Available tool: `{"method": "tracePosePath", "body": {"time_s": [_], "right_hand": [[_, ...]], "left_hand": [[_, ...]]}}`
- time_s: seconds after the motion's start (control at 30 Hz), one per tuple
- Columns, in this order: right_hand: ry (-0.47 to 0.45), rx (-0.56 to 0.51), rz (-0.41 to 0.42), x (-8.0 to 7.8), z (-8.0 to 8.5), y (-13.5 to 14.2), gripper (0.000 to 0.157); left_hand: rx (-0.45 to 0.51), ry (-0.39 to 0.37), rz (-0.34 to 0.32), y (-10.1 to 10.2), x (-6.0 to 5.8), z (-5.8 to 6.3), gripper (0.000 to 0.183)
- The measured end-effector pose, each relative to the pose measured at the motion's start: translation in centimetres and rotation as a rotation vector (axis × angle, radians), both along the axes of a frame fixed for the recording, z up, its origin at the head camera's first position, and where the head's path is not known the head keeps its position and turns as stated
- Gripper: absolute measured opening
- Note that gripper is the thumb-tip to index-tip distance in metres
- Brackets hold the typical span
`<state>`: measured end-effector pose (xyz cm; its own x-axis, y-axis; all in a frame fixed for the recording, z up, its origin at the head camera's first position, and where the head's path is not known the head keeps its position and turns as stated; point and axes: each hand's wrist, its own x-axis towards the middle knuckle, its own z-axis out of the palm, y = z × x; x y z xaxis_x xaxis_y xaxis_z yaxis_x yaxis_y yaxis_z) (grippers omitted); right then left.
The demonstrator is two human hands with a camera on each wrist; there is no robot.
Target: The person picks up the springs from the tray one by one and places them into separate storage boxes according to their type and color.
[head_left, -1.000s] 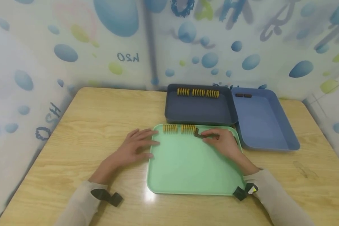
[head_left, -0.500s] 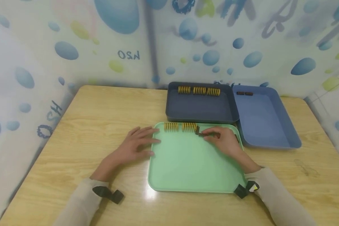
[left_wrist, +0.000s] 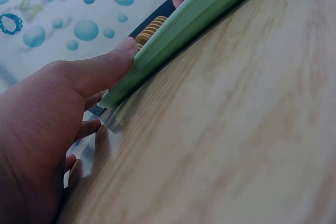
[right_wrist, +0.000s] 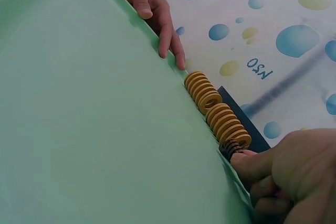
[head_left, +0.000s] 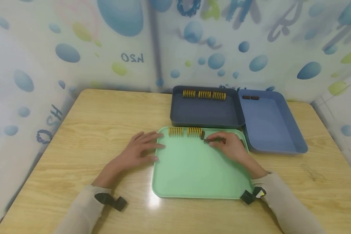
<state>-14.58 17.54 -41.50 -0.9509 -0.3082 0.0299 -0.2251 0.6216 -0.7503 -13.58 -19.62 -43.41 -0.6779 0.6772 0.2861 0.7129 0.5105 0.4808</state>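
Note:
A pale green tray (head_left: 201, 169) lies before me, with two yellow coil springs (head_left: 175, 131) along its far edge. To the right of these, one small dark brown spring (head_left: 202, 135) points away from me. Another dark spring (head_left: 207, 141) lies crosswise, its end showing at the fingertips of my right hand (head_left: 231, 148), which pinches it between thumb and fingers. Part of a further dark piece shows under that hand. My left hand (head_left: 138, 149) rests at the tray's left edge, fingers spread, fingertips over the rim; its thumb (left_wrist: 107, 69) lies by the rim in the left wrist view.
Behind the green tray stands a dark grey tray (head_left: 204, 113) holding three yellow springs (head_left: 204, 94). Right of it is a blue tray (head_left: 272, 130) with two small dark springs (head_left: 250, 97) at its far left corner. A patterned wall (head_left: 105, 71) rises behind the wooden table (head_left: 111, 120).
Both hands keep nearly the same place and pose. The dark spring at my right fingertips now shows slightly apart from the one beside the yellow spring.

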Motion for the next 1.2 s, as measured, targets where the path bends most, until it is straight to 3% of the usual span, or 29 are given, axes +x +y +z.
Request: {"method": "tracePosePath", "body": {"time_s": [0.5,0.73,0.93,1.2], "right_hand": [[-0.015,-0.017,0.015,0.3,1.6,1.0,0.019],[0.064,-0.069,0.034,0.2,2.1,1.9,0.018],[0.109,-0.094,0.030,0.1,4.1,3.0,0.019],[0.175,-0.019,-0.023,-1.1,7.0,5.0,0.021]], "left_hand": [[0.006,-0.019,0.000,-0.1,0.0,-0.2,0.040],[0.008,-0.015,-0.003,-0.1,-0.1,-0.4,0.040],[0.001,-0.037,-0.004,0.0,0.0,-0.2,0.041],[0.011,-0.027,0.003,-0.1,0.1,-0.2,0.040]]}}
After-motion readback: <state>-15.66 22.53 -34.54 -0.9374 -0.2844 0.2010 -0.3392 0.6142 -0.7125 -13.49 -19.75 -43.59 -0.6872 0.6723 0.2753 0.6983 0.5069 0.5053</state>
